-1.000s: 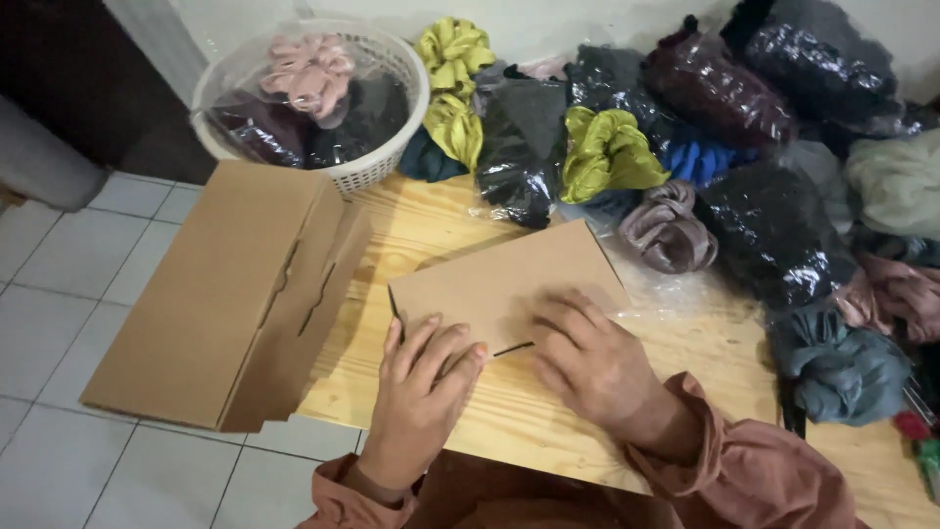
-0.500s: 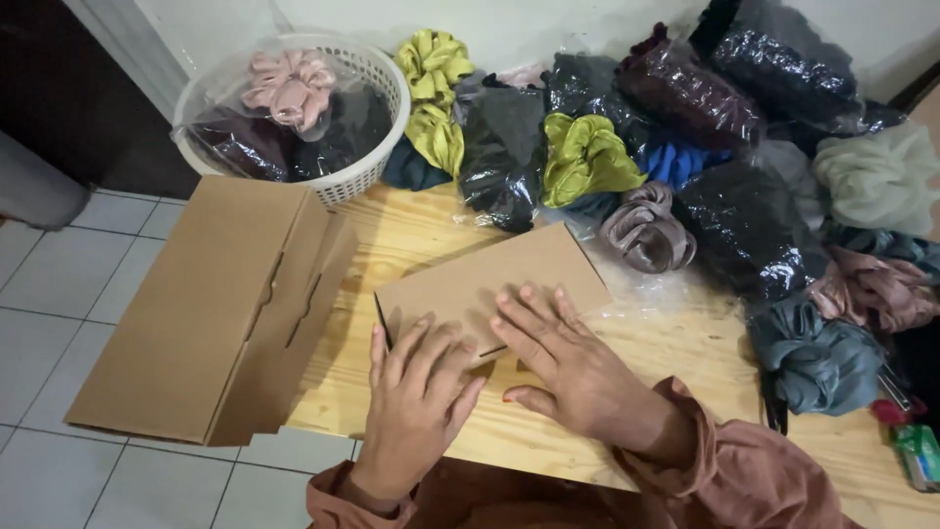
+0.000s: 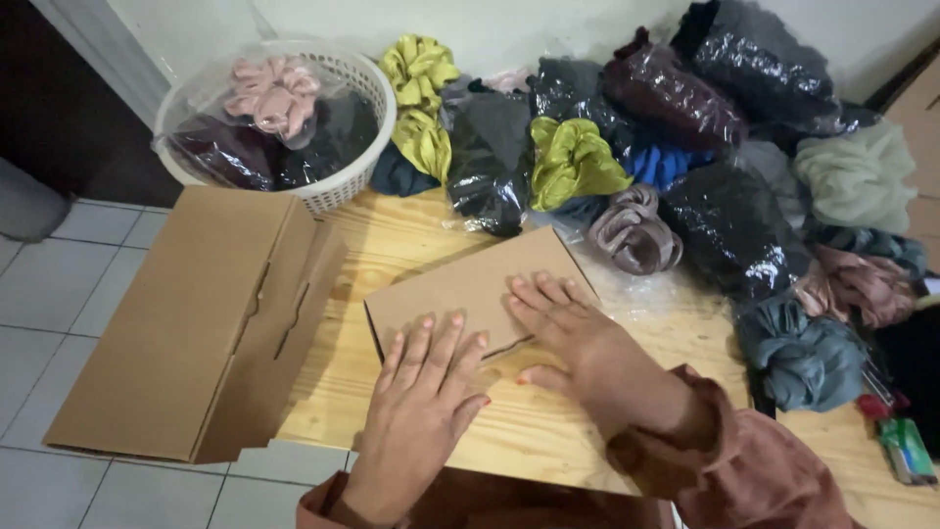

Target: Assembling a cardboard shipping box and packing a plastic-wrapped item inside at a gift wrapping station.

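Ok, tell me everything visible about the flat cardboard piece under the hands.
The flat cardboard piece is plain brown, roughly rectangular, and lies flat on the wooden table, turned slightly askew. A curved slit shows near its front edge. The left hand and right hand press on it, palms down, fingers spread. Clear plastic wrap touches its right corner.

flat box (image 3: pixel 460 289): plain brown | basket (image 3: pixel 362 83): white (lattice weave) | scrunchie (image 3: pixel 276 93): pink | table (image 3: pixel 548 441): pale wood grain

Both hands (image 3: pixel 490 362) flat, fingers spread
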